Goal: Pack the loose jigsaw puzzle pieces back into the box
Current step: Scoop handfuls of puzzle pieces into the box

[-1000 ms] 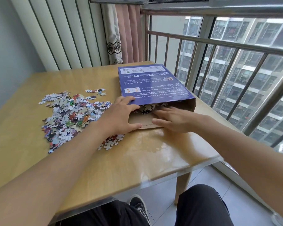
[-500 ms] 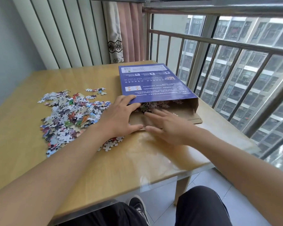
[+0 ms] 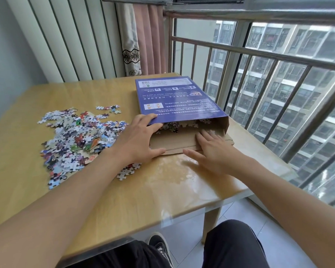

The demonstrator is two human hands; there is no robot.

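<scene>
A flat blue puzzle box [image 3: 174, 99] lies on the wooden table [image 3: 133, 190], its near end open with a brown cardboard flap [image 3: 174, 141] folded out. Some puzzle pieces [image 3: 172, 126] show inside the opening. My left hand [image 3: 137, 140] grips the box's near left corner, thumb along the flap's edge and fingers on the blue top. Beside it, my right hand [image 3: 211, 151] lies flat with fingers spread on the flap's right part, holding nothing. A large loose pile of puzzle pieces [image 3: 75, 140] lies left of the box, partly under my left forearm.
A few stray pieces [image 3: 109, 108] lie beyond the pile and a few [image 3: 127, 172] near my left wrist. A metal railing [image 3: 259, 55] runs close along the table's right side. White slatted panels and a pink curtain [image 3: 149, 39] stand behind. My knees are below the table's near edge.
My right hand has slid back toward me, out of the box opening onto the flap. More pieces now show inside the opening. The left hand has stayed on the box corner.
</scene>
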